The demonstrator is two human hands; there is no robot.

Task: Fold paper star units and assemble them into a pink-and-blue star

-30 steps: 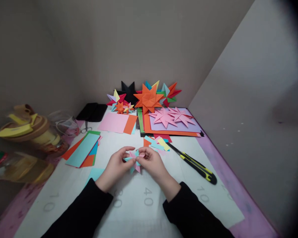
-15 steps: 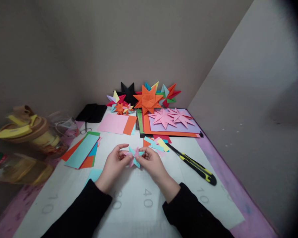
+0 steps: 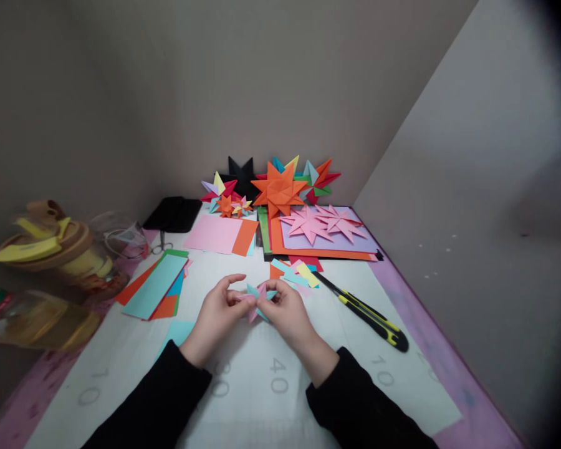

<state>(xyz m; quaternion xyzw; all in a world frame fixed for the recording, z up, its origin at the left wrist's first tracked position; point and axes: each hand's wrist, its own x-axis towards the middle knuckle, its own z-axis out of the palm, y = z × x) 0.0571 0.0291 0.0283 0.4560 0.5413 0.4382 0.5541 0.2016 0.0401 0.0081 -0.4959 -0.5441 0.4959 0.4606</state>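
Between my two hands is a small folded paper star (image 3: 262,292) with pink and light blue points, held above the white mat. My left hand (image 3: 222,312) pinches its left side between thumb and fingers, the index finger raised. On the right side, my right hand (image 3: 287,312) grips the star, its thumb pressed near the middle. Both thumbs cover part of the paper. Just beyond the right hand lie small paper strips (image 3: 290,272) in blue, yellow and orange. A light blue paper piece (image 3: 180,332) sticks out beside my left wrist.
Right of my hands lies a black and yellow utility knife (image 3: 364,312). Coloured paper strips (image 3: 154,287) and scissors (image 3: 161,243) are on the left, near a bottle (image 3: 42,318) and a lidded cup (image 3: 65,249). Folded stars (image 3: 279,187) stand against the back wall.
The star has turned and tilted between my fingers and shifted slightly right. My thumbs have come closer together over its middle.
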